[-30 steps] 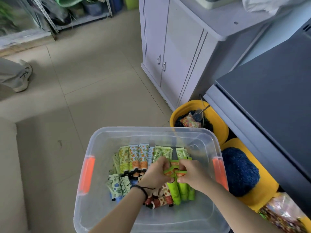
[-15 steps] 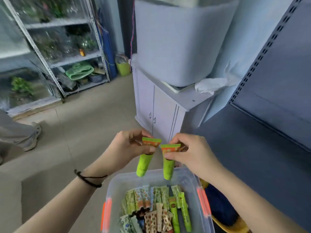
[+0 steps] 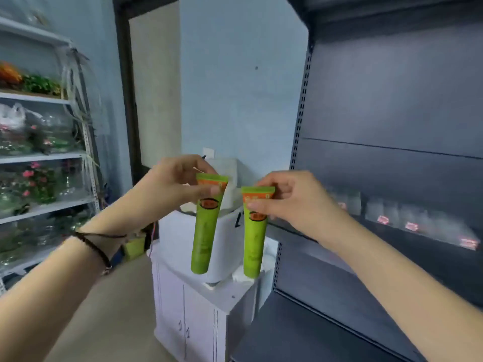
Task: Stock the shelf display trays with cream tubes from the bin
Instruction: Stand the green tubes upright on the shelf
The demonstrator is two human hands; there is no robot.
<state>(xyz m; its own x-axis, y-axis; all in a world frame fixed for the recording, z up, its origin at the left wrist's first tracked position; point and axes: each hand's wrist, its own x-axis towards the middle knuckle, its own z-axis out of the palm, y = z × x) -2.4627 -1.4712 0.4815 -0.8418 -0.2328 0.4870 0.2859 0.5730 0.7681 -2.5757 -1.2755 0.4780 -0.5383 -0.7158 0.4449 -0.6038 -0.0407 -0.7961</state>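
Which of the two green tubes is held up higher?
The left-hand tube, pinched by the left hand: its orange top sits above that of the right-hand tube, which the right hand pinches.

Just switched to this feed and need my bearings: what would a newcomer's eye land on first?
Two bright green tubes hang side by side at centre: the left tube pinched at its orange top by the left hand, the right tube by the right hand. On the right stands a dark shelf unit with clear display trays along one shelf; a flower rack fills the far left.
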